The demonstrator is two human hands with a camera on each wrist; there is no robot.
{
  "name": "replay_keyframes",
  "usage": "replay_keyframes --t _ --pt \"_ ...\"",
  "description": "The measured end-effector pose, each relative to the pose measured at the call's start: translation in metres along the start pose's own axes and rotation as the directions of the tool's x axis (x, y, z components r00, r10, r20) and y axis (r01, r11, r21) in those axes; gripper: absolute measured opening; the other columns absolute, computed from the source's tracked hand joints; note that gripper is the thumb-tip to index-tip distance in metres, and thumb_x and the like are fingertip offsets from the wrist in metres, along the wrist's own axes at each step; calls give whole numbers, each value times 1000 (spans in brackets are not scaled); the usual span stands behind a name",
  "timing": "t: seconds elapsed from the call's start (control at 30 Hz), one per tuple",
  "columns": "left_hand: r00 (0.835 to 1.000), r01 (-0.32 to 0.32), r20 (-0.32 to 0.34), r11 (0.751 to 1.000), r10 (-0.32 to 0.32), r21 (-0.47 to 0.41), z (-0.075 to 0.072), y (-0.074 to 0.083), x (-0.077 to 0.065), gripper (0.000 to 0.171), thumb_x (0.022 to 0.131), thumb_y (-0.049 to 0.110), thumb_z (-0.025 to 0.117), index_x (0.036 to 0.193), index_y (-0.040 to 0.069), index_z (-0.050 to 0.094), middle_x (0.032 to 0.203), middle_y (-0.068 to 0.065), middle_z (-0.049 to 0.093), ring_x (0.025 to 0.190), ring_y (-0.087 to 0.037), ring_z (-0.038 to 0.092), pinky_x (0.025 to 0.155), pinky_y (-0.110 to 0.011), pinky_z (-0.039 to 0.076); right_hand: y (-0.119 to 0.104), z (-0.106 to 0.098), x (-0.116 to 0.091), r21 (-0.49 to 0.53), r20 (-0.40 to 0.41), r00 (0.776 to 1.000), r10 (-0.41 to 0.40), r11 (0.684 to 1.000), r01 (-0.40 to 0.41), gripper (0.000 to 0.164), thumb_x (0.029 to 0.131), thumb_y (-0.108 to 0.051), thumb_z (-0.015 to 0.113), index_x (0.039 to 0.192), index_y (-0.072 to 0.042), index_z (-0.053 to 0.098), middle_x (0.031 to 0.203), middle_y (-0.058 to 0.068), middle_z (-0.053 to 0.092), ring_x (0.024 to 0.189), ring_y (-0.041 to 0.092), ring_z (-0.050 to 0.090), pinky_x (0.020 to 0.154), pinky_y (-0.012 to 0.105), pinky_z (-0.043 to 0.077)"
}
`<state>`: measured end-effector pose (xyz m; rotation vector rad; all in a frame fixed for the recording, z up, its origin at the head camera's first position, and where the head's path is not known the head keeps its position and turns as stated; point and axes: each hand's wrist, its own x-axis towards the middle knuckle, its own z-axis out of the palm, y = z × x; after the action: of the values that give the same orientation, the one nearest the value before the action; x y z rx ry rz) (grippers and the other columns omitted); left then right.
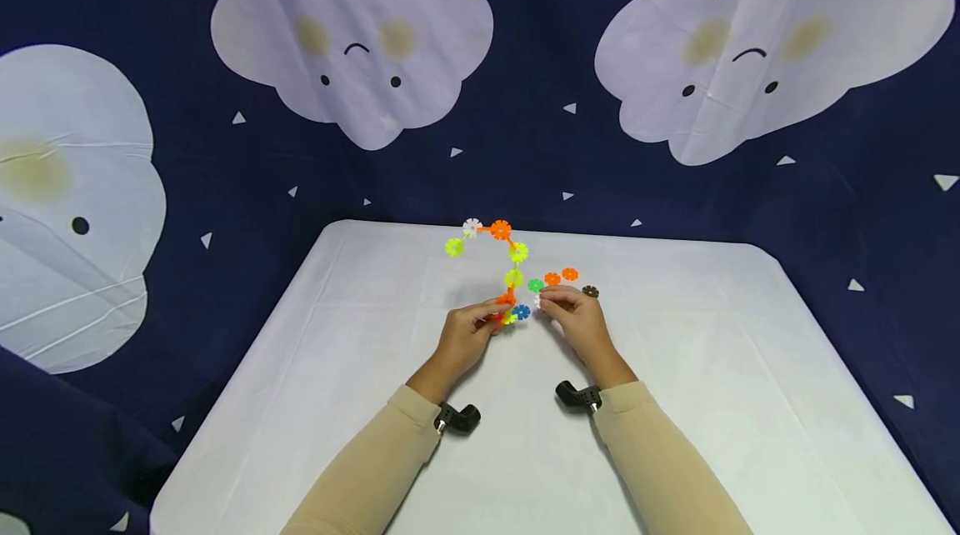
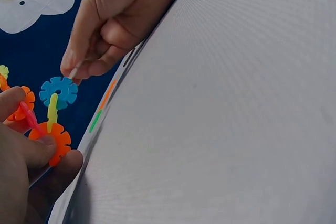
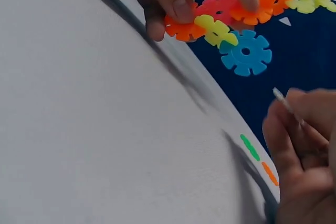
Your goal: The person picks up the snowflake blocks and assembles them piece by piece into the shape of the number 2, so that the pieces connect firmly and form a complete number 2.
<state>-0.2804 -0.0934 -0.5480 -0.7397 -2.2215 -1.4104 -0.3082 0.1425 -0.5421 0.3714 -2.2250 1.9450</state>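
My left hand (image 1: 463, 337) grips the lower end of a curved chain of slotted plastic discs (image 1: 519, 252), with thumb and fingers on an orange disc (image 3: 184, 30) and those around it. Orange, yellow, pink and white discs make up the chain, which arches up and over to the left. From a yellow disc (image 3: 215, 31) by that hand, a blue disc (image 3: 245, 52) sticks out toward the right. Between thumb and fingertips, my right hand (image 1: 583, 327) pinches a white disc (image 3: 283, 100), edge-on and mostly covered. A small gap separates it from the blue one.
Beyond my right hand, a green disc (image 1: 536, 285), two orange discs (image 1: 552, 278) and a dark brown disc (image 1: 591, 292) lie on the white table (image 1: 375, 435). Behind the table hangs a dark blue cloth (image 1: 525, 102) with printed clouds.
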Motion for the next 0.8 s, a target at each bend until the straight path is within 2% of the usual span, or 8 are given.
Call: replay_keyframes --t 0.1,0.2,0.43,0.63,0.8 --pt "1000 3 -5 1000 -3 8 -1 0 0 37 86 -15 80 118 4 81 128 -11 72 107 -22 73 78 -25 61 -3 -1 -4 79 46 998 32 996 -35 19 96 1 77 114 7 77 128 17 69 121 24 62 94 25 56" --pt "1000 12 -6 1000 -11 12 -1 0 -1 37 87 -15 79 119 4 80 129 -12 71 107 -22 73 78 -25 61 -3 -1 -7 107 92 995 29 994 -39 19 96 2 75 115 9 76 130 19 67 123 22 61 97 26 55" --pt "1000 1 -1 1000 -1 22 -2 1 0 37 85 -14 81 118 4 80 128 -12 72 110 -24 72 81 -26 61 -2 0 -10 141 141 990 -30 990 10 19 94 6 77 112 12 75 128 23 65 106 19 68 85 26 60" --pt "997 -69 29 995 67 71 -2 -2 1 33 85 -10 82 115 4 82 121 -10 74 115 -24 71 96 -29 56 -4 0 -11 107 153 985 -79 992 63 19 91 10 78 109 12 76 120 25 68 100 21 69 83 25 60" --pt "994 -101 54 991 96 92 -3 -1 0 31 87 -8 81 115 6 82 121 -9 75 114 -23 71 98 -29 55 -6 -3 -11 56 160 985 -57 997 49 16 90 6 81 106 7 79 116 19 71 100 22 69 83 25 60"
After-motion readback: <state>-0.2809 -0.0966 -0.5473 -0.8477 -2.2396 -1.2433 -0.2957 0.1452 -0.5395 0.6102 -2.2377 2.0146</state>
